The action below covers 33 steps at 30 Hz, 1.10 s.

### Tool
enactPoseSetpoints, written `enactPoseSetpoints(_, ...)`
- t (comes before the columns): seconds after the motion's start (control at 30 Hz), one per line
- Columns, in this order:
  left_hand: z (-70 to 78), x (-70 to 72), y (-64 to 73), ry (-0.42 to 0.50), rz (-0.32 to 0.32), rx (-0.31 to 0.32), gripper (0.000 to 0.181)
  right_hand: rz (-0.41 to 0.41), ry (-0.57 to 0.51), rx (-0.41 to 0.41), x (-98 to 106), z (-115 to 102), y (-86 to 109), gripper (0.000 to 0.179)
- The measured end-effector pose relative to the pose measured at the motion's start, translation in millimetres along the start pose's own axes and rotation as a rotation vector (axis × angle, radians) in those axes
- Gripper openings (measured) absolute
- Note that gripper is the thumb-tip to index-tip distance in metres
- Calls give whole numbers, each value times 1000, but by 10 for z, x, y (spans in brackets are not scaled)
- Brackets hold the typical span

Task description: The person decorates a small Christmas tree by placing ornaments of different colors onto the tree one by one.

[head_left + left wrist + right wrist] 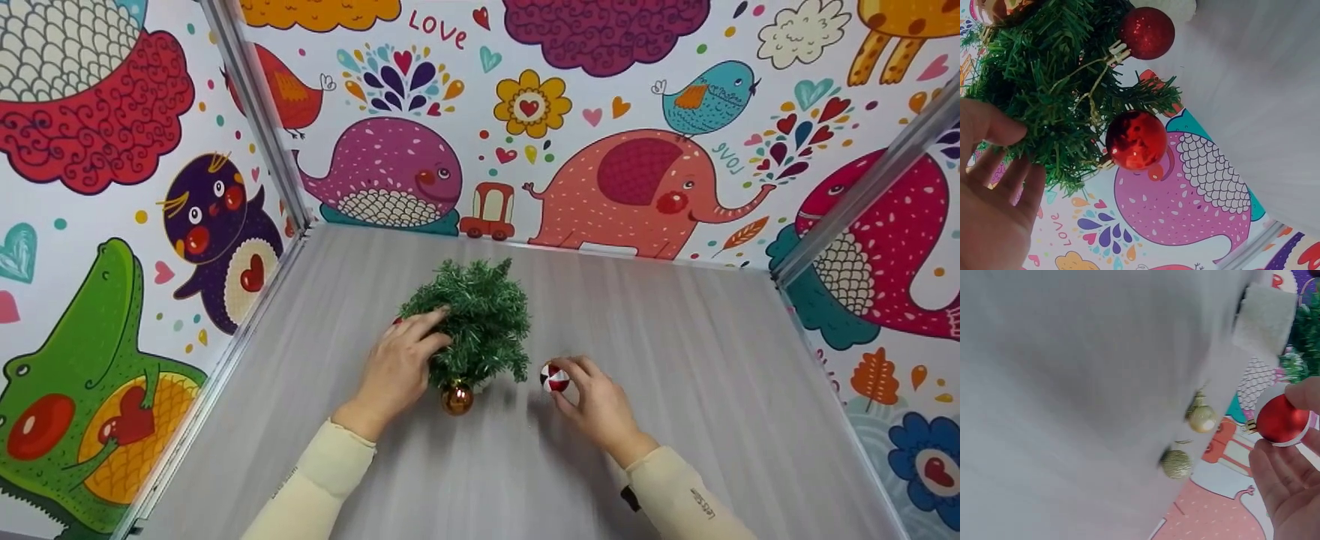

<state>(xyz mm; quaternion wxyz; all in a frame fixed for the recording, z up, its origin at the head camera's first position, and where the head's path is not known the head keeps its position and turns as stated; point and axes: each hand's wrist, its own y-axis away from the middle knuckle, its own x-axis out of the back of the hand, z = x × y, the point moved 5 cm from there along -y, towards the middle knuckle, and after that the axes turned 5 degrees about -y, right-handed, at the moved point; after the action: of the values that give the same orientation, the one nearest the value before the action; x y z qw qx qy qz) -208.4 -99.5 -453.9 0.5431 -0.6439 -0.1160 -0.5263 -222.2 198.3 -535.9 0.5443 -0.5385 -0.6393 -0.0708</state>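
Observation:
A small green artificial Christmas tree (487, 322) stands on the table. My left hand (397, 367) touches its left side, fingers among the branches. A shiny gold-orange bauble (457, 397) hangs at the tree's near side. In the left wrist view, a glossy red bauble (1136, 139) and a dark red glittery bauble (1147, 32) hang from the branches. To the right of the tree, apart from it, my right hand (604, 405) pinches a red and white Christmas bauble (553, 379) between thumb and fingers. The bauble's gold cap (1250, 426) shows in the right wrist view.
The right wrist view shows a smooth gold bauble (1202, 419) and a ribbed gold bauble (1177, 463) near the tree's pale base (1264, 320). Panels with cartoon animals (622, 195) enclose the grey table (675, 337), joined by metal posts (259, 112).

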Motion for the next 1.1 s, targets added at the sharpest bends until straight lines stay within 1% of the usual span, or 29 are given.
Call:
enactPoseSetpoints(0.1, 1, 4, 1, -9, 8, -6, 41, 26, -69, 54, 64, -75, -19, 48)
enactPoseSetpoints(0.23, 5, 5, 7, -22, 14, -11, 42, 42, -190, 79, 127, -158, -32, 48)
enactPoseSetpoints(0.43, 6, -4, 16, -33, 11, -11, 43, 83, -309, 146, 200, -264, -62, 51)
enactPoseSetpoints(0.53, 9, -8, 18, -35, 10, -11, 43, 97, -363, 158, 220, -292, -76, 52)
enactPoseSetpoints(0.67, 19, -8, 22, -40, 17, -20, 42, 101, -407, 136, 237, -321, -87, 52)
enactPoseSetpoints(0.77, 26, -6, 23, -43, 25, -27, 41, 112, -424, 139, 267, -382, -106, 53)
enactPoseSetpoints(0.93, 33, -2, 20, -51, 29, -36, 42, 144, -456, 193, 406, -626, -179, 52)
enactPoseSetpoints(1.03, 47, 6, 21, -55, 34, -42, 43, 138, -477, 182, 498, -773, -219, 49)
enactPoseSetpoints(1.1, 63, 15, 21, -54, 50, -45, 41, 133, -488, 171, 536, -837, -236, 49)
